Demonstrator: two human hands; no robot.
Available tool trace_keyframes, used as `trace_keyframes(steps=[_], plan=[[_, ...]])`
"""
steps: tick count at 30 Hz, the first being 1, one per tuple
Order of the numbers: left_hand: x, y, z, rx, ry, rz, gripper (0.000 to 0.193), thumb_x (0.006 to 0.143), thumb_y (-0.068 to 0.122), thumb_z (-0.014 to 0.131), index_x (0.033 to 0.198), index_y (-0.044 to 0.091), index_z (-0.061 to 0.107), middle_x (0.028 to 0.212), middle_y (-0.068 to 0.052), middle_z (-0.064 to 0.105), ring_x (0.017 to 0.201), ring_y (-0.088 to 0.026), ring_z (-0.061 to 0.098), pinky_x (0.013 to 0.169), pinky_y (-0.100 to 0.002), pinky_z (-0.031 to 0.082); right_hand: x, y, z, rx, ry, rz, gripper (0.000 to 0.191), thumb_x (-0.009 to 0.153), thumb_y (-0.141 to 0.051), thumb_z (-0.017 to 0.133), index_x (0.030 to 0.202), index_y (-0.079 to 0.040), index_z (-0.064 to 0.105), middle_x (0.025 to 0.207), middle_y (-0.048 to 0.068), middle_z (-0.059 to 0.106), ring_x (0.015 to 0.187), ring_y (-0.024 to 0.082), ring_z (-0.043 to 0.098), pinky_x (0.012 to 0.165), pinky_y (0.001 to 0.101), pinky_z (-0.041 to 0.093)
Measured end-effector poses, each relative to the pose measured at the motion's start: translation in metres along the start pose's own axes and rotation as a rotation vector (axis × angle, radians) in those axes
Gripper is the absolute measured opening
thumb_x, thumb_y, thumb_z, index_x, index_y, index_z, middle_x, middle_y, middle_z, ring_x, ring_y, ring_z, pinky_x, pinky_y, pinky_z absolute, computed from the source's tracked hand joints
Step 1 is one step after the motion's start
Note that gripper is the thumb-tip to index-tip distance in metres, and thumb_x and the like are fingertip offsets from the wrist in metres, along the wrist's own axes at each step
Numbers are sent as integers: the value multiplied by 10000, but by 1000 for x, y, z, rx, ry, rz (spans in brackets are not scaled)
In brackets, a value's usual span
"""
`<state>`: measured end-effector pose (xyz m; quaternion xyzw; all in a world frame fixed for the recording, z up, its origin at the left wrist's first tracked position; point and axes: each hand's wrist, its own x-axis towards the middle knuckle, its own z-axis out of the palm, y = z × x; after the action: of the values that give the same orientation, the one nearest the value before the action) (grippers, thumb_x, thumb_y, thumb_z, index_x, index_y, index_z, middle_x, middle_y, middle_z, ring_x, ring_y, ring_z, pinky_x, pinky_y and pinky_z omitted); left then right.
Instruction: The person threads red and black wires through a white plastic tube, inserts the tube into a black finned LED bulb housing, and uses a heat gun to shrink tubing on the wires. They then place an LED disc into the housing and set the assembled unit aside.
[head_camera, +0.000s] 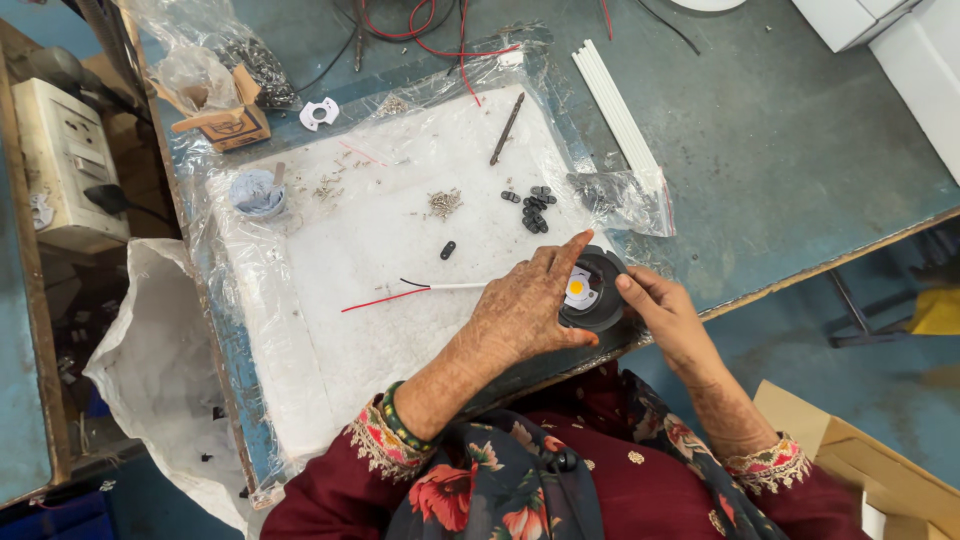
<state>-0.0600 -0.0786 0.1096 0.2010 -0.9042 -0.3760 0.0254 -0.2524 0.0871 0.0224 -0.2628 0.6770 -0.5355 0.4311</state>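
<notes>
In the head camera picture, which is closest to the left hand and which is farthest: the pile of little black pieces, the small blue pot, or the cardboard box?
From the left hand:
1. Pile of little black pieces, just above the hand on the white mat.
2. Small blue pot, far left on the mat.
3. Cardboard box, top left corner, beyond the pot.

A small assembly workshop is shown — a worn surface (800, 140) covered with plastic sheeting (330, 330), strewn with screws (443, 203), black clips (533, 208), wires (385, 297) and white tubes (618, 115) — cardboard boxes (225, 122) kept at its far-left corner.
</notes>
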Motion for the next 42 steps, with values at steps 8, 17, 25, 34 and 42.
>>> trace_keyframes(steps=[8, 17, 25, 34, 42], plan=[[-20, -38, 16, -276, 159, -19, 1113, 588, 463, 934, 1489, 125, 376, 1395, -99, 602, 1250, -311, 656, 994, -417, 560, -10, -12, 24, 40, -70, -59, 545, 970, -311, 646, 1392, 26, 582, 1279, 91, 692, 1174, 158, 631, 1009, 315, 496], [-58, -58, 57, -285, 493, 168, 1008, 667, 419, 962, 1364, 70, 323, 1566, -173, 473, 1326, -389, 592, 1031, -458, 552, -31, -17, 67, 164, -143, -64, 773, 835, -236, 796, 1478, 38, 466, 1354, 118, 638, 1251, 199, 601, 1089, 350, 445], [-76, -55, 68, -123, 600, 91, 883, 602, 329, 971, 1268, 92, 441, 1432, -158, 528, 1206, -360, 591, 979, -481, 493, -41, -29, 88, -231, -124, -307, 1019, 633, -253, 943, 1488, -75, 417, 1327, 140, 642, 1249, 208, 604, 1069, 355, 460], [-79, -55, 73, -67, 672, 157, 896, 629, 401, 960, 1293, 103, 435, 1395, -165, 549, 1235, -363, 586, 988, -503, 451, -46, -43, 87, -464, -50, -512, 989, 617, -293, 949, 1462, -62, 489, 1447, 122, 591, 1249, 230, 639, 1048, 359, 510], [-80, -62, 82, -35, 673, 175, 890, 637, 412, 954, 1288, 96, 437, 1412, -196, 562, 1225, -379, 597, 1019, -516, 437, -49, -27, 90, -313, -39, -385, 1031, 611, -222, 963, 1493, -53, 455, 1396, 107, 639, 1266, 194, 632, 1072, 354, 490]])
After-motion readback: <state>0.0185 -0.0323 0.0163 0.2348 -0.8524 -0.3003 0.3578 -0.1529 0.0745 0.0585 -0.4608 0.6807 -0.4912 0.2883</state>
